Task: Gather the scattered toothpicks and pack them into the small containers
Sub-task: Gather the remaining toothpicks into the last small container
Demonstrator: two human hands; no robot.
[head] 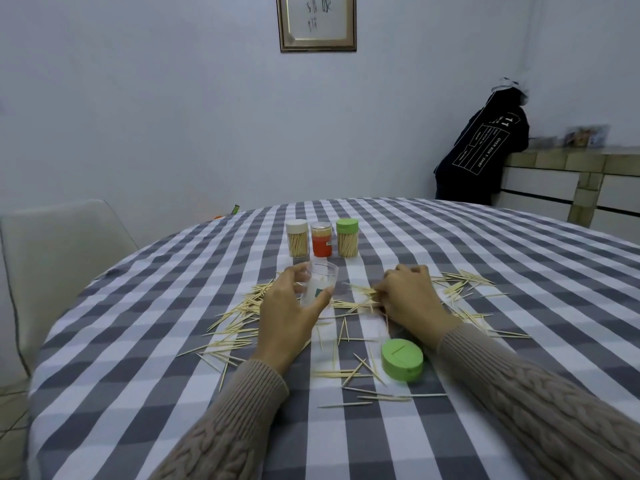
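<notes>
i'm wearing a beige cable-knit sweater, thick braided ropes running down each sleeve (540, 403). both sleeves end in snug ribbed cuffs (266, 379) at the wrists. my left hand (289, 308) and right hand (410, 299) are bare.

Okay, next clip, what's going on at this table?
A person is packing loose toothpicks into jars. The left hand holds an open clear container, tilted; the right hand pinches up toothpicks from the checked tablecloth. Its green lid lies nearby. Three filled, capped jars stand behind. Many toothpicks remain scattered.
</notes>
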